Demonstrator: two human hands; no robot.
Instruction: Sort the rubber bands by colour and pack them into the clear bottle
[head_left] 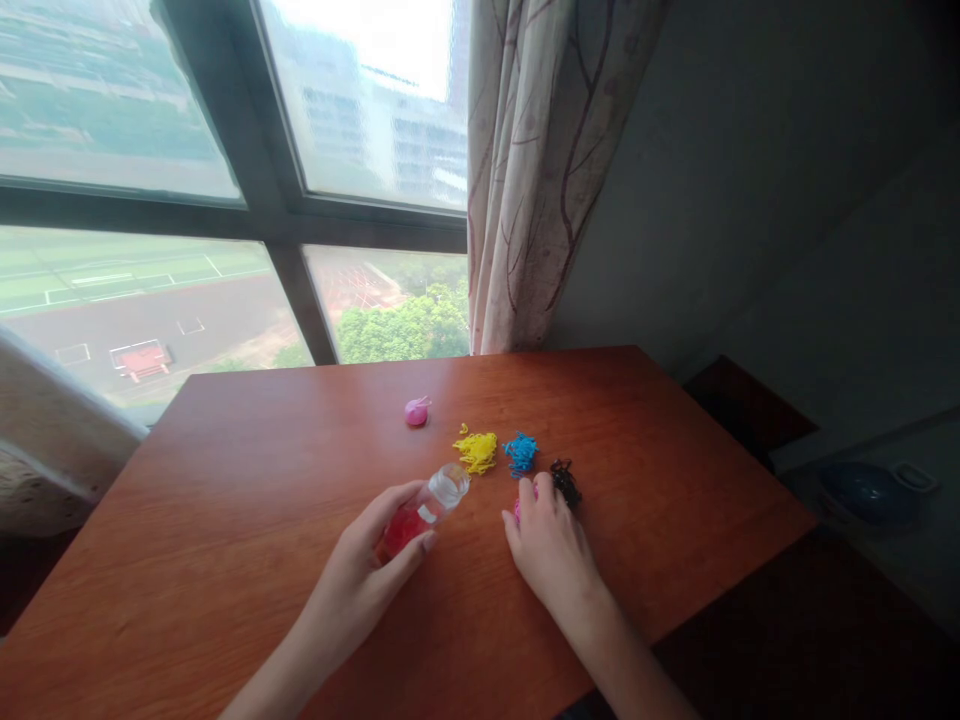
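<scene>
My left hand (379,555) is wrapped round a clear open jar (424,510), tilted with its mouth to the upper right and something red or pink inside. My right hand (547,530) rests on a small pink pile (517,508), mostly hidden beneath the fingers; whether they pinch any of it cannot be made out. Just beyond that hand lies a black pile (565,483) of small pieces. A blue pile (520,453) and a yellow pile (477,451) sit farther back. Behind the jar is a round pink object (416,411).
The wooden table (262,480) reaches back to a window (375,220) and a patterned curtain (525,180). Beyond the table's right side, a blue rounded object (870,492) stands low in the shade.
</scene>
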